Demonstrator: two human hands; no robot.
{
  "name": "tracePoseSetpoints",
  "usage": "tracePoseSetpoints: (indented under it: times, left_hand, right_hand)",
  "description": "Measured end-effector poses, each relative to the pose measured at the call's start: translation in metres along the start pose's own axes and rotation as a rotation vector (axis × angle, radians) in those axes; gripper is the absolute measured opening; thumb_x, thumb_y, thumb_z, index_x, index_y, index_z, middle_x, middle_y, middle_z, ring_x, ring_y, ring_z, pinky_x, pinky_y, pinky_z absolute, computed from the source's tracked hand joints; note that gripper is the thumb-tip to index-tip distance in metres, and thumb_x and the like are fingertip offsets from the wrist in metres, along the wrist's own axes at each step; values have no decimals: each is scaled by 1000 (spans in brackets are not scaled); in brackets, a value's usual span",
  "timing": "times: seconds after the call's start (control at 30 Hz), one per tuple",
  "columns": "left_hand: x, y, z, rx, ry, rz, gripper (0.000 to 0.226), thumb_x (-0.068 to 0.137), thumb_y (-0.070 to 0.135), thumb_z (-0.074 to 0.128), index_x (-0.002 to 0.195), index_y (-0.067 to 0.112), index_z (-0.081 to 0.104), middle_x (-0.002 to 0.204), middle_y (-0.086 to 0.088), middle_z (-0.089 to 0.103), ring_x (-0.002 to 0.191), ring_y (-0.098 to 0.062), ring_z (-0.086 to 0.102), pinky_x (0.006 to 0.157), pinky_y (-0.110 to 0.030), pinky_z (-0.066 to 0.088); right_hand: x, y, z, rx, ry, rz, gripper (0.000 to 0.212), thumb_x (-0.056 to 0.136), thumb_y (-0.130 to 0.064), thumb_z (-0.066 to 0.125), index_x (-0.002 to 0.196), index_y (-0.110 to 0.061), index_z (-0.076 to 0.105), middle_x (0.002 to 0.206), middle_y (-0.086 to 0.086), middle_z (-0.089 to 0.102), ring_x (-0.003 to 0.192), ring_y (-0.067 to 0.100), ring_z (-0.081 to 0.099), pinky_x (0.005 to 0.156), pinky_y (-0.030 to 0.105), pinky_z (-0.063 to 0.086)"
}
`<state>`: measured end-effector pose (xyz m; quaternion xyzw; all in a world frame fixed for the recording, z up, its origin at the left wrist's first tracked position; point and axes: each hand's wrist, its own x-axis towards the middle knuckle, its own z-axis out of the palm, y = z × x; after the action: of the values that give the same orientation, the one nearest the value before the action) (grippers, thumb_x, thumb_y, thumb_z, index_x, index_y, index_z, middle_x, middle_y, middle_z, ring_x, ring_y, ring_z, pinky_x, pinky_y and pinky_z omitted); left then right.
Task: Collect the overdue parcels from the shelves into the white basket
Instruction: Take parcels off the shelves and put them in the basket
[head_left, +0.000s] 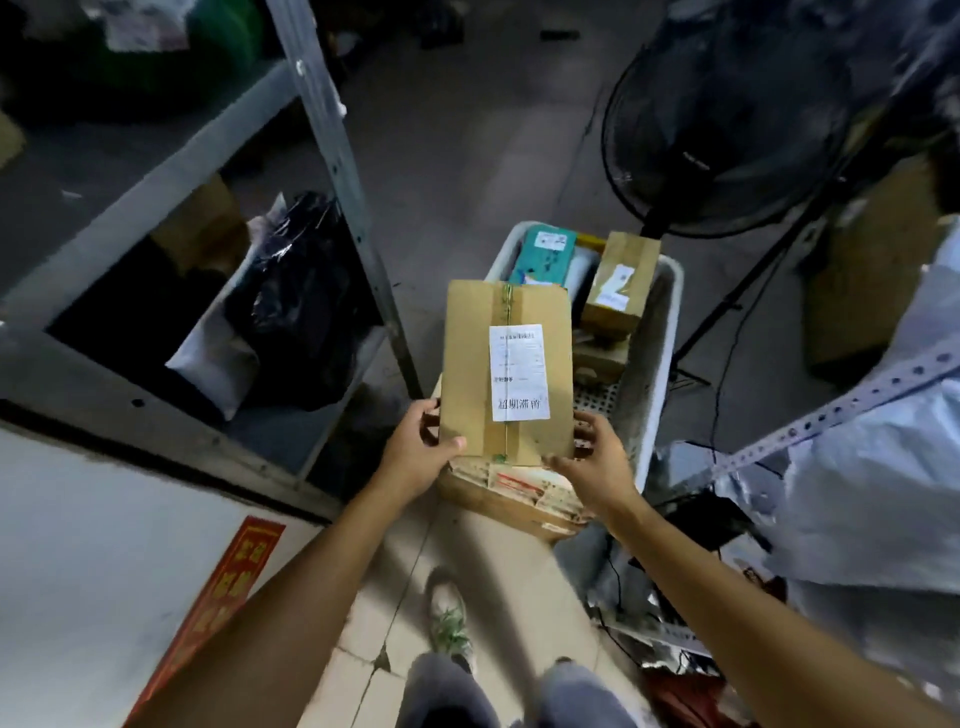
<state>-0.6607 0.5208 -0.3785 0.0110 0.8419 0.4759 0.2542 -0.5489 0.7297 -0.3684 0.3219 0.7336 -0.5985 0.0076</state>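
Looking down through the head camera, I see both hands holding a flat brown cardboard parcel (467, 364) in front of me. It is tilted slightly and sealed along its middle with tape. A white printed label (519, 371) with large Chinese characters covers much of its top.

The left hand (421, 447) grips the near left corner, with the thumb pressed on top and the fingers curled under the edge. The right hand (597, 457) grasps the near right corner. Its thumb lies along the near edge and its fingers are loosely bent against the right side.

The parcel is over the near end of a white plastic basket (667, 322) on the tiled floor. At the far end of the basket lie a teal parcel (543, 254) and a small brown cardboard box (621, 280), which leans on another box beneath it. Just under the held parcel is a stack of worn cardboard parcels (514, 493). I cannot tell whether that stack sits inside the basket.

To the left, a grey metal shelf (130, 197) holds a black plastic bag (301, 301). A black standing fan (727, 119) is beyond the basket. Pale plastic sacks (872, 467) fill the right side.
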Motion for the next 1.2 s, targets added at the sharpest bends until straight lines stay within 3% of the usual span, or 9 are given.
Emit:
tracePoseSetpoints:
  times: [0.27,0.33,0.47,0.6,0.7,0.87,0.93,1.03,1.2]
  left_hand:
    - [87,43,-14,61,-137,48,59,88,12,73,140,18,44,121,7,52,108,-7,50,75,-6,38]
    - [107,54,-11,61,-150,37,59,87,14,74,138,21,45,120,10,53,112,-10,53,88,-16,42]
    - [150,67,0,66,-183,28,57,85,17,77,130,32,46,124,8,60,117,-15,58,106,-41,47]
    - [186,87,14,55,-198,8,53,86,18,76,122,39,43,124,9,59,116,-16,59,104,-44,49]
    - [220,104,29,62,-206,-14,57,87,18,75,132,34,43,134,5,55,119,-19,59,103,-47,50]
    - [282,124,51,62,-206,-33,66,86,18,76,140,30,41,143,3,51,119,-19,59,101,-47,51]
    - [307,129,56,68,-222,-27,67,86,19,77,141,30,40,141,4,51,120,-20,59,101,-47,51]
    - [349,132,64,34,-260,-10,65,86,16,77,139,28,42,130,7,53,121,-19,59,103,-47,50]
    - [404,135,70,6,-286,-3,67,85,15,77,141,25,42,132,2,57,120,-19,59,103,-47,50]
  right_hand:
    - [54,-33,10,76,118,42,63,83,2,72,137,-14,42,122,-2,55,72,-6,66,54,10,50]
    - [73,-39,6,71,132,49,64,84,-1,73,138,-15,42,120,-4,57,79,-4,67,57,11,51]
    - [112,-43,-4,91,149,46,66,81,-4,76,138,-20,45,128,-7,54,113,10,57,85,23,55]
    - [154,-46,-18,117,123,60,63,82,0,74,136,-19,45,120,-8,55,113,12,58,69,11,53]
    - [193,-48,-31,112,125,80,63,82,0,74,135,-19,45,111,-16,55,111,12,59,66,10,51]
    - [257,-51,-47,110,136,114,63,84,2,71,138,-16,43,97,-24,53,84,-7,57,59,4,46]
    - [280,-52,-49,117,147,128,65,84,2,72,139,-17,43,98,-23,56,86,-5,60,66,9,52]
    - [319,-50,-47,129,172,138,69,81,1,74,140,-18,44,107,-12,63,101,7,64,87,30,58]
    - [373,-47,-41,109,214,139,69,80,-1,76,138,-20,44,125,-1,61,107,19,64,88,40,58]
